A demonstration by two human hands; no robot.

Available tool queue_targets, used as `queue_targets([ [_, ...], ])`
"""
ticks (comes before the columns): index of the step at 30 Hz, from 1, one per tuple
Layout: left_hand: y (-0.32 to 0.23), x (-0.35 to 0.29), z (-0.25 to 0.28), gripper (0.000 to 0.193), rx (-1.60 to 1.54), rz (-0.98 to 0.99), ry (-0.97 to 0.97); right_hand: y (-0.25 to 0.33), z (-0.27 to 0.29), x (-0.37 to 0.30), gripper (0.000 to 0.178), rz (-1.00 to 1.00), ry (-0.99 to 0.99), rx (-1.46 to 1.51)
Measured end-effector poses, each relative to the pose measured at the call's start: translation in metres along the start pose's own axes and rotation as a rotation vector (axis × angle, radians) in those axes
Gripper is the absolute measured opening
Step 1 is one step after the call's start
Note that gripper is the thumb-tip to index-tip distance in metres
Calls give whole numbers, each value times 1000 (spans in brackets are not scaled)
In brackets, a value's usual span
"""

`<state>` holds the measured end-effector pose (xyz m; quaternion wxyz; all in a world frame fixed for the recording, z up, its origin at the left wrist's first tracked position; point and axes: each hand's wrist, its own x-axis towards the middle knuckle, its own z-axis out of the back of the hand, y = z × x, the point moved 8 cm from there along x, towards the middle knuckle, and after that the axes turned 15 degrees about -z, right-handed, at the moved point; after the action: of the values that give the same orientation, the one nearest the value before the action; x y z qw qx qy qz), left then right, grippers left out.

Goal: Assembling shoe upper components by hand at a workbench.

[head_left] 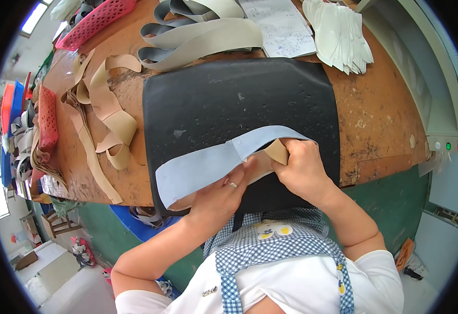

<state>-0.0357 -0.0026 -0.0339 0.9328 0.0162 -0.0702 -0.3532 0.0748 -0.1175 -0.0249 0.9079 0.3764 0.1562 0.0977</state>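
A wide band, light blue on one face and beige on the other, curves in a loop over the black mat. My left hand, with a ring on one finger, reaches inside the loop and pinches the band near its middle seam; some fingertips are hidden behind it. At the band's right end my right hand is closed round the material, its fingers curled. A folded tan flap sticks out beside the right thumb.
Tan strips lie left of the mat. Grey-beige bands, a handwritten sheet and stacked white pieces lie behind it. Left are a pink basket and a red basket. A cabinet with buttons stands right.
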Motion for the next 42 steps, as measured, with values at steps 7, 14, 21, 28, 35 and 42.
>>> queue_targets([
  [7,-20,31,5,51,42,-83,181,-4,-3,5,22,-38,33,-95],
  [14,-30,34,-4,44,54,-59,168,-15,12,3,22,-55,-1,-205],
  [21,-28,39,2,43,129,-111,256,-31,20,-5,18,-44,49,120],
  [28,-29,39,1,54,107,-90,210,-28,21,-2,15,-81,-14,73],
  [35,-30,40,1,50,139,-62,191,-29,17,-2,13,-66,-57,39],
  [42,-25,54,6,60,117,-2,124,-23,17,-3,14,-56,-68,-70],
])
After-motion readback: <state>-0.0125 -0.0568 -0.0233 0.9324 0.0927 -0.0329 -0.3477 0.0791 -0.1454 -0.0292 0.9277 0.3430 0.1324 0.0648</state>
